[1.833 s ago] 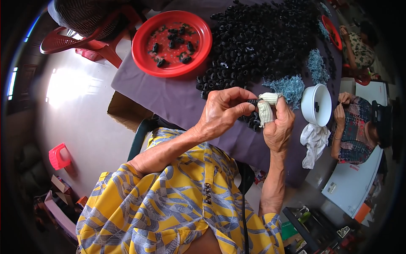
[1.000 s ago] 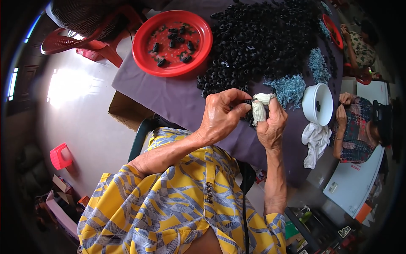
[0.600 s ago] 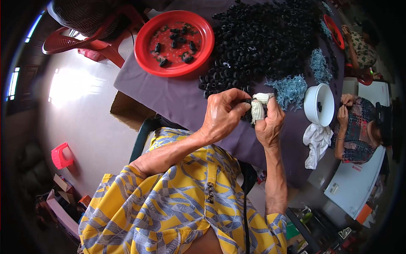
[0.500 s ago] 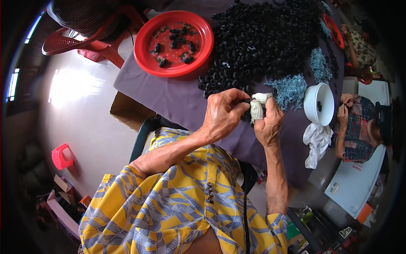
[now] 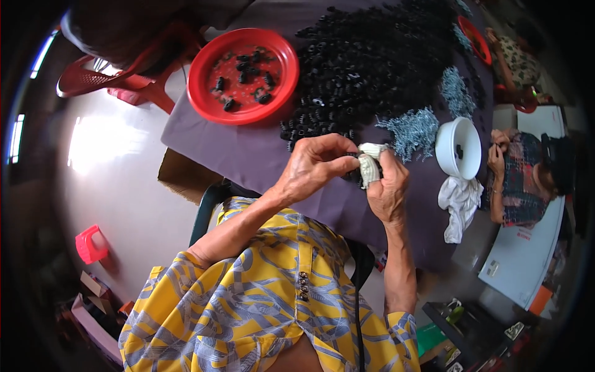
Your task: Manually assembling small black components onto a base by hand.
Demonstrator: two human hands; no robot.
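L hand (image 5: 312, 166) pinches blk pc (image 5: 354, 155); R hand (image 5: 390, 187), in finger covers (image 5: 370, 170), beside it, grip unclear. Few pcs (image 5: 268, 79) in red tray (image 5: 243, 116), 1 in white bowl (image 5: 444, 146); big heap (image 5: 375, 62) left, prob. early on.

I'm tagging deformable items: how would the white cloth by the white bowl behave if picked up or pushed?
The white cloth would probably droop when lifted, judging by its loose folds. Near the edge of the purple tablecloth, it may slide off if pushed.
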